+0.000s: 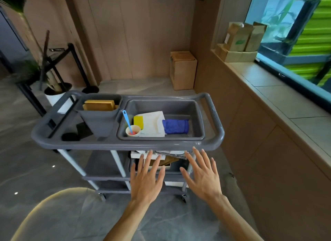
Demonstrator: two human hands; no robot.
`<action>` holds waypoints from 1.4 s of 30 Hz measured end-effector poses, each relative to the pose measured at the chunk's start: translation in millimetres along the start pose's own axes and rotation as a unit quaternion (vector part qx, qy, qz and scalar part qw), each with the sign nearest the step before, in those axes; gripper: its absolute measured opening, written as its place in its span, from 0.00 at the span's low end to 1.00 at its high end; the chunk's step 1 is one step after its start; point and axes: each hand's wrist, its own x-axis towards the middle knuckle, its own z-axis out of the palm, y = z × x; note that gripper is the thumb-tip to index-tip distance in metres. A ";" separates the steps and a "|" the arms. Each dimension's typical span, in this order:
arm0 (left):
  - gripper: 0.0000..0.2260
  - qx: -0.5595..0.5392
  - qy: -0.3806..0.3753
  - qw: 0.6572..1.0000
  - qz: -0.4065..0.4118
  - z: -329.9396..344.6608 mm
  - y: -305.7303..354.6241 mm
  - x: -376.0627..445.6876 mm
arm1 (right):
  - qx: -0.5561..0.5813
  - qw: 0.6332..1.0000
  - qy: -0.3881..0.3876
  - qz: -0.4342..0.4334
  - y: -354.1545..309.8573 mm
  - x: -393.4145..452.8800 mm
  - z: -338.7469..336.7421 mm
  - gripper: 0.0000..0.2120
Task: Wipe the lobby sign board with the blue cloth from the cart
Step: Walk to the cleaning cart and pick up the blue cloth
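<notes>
A grey service cart [125, 144] stands in front of me. In its right-hand tray [197, 118] lies the rolled blue cloth [176, 126], beside a white cloth [152, 124], a yellow sponge [138, 121] and a small cup [132, 130] with a blue-handled tool [126, 119]. My left hand [146, 179] and my right hand [203, 176] hover palm-down just short of the cart's near rim, fingers spread, holding nothing. No sign board can be made out in this view.
A grey bin [99, 118] with yellow-brown pads sits at the cart's left. A cardboard box [182, 70] stands by the far wall. A ledge [268, 90] with paper bags [240, 38] runs along the right. A stanchion [78, 65] and potted plant [53, 90] stand at left.
</notes>
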 end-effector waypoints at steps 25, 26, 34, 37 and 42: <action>0.28 0.001 -0.006 0.999 0.036 43.9 -5.4 269.8 | 0.035 0.999 -0.009 0.026 40.2 255.0 44.2 0.32; 0.28 -0.001 -0.008 0.999 0.036 46.0 -7.9 281.3 | 0.030 0.999 -0.007 0.032 39.9 266.6 47.1 0.32; 0.29 -0.015 -0.062 0.996 0.058 70.5 -29.4 348.8 | 0.039 0.996 -0.040 0.074 38.4 328.0 68.3 0.32; 0.25 -0.020 -0.083 0.995 0.054 79.9 -37.2 368.4 | 0.040 0.994 -0.059 0.081 41.1 344.0 70.6 0.31; 0.20 -0.046 -0.081 0.994 0.062 106.7 -46.2 395.0 | 0.074 0.988 -0.088 0.098 52.6 364.3 82.1 0.26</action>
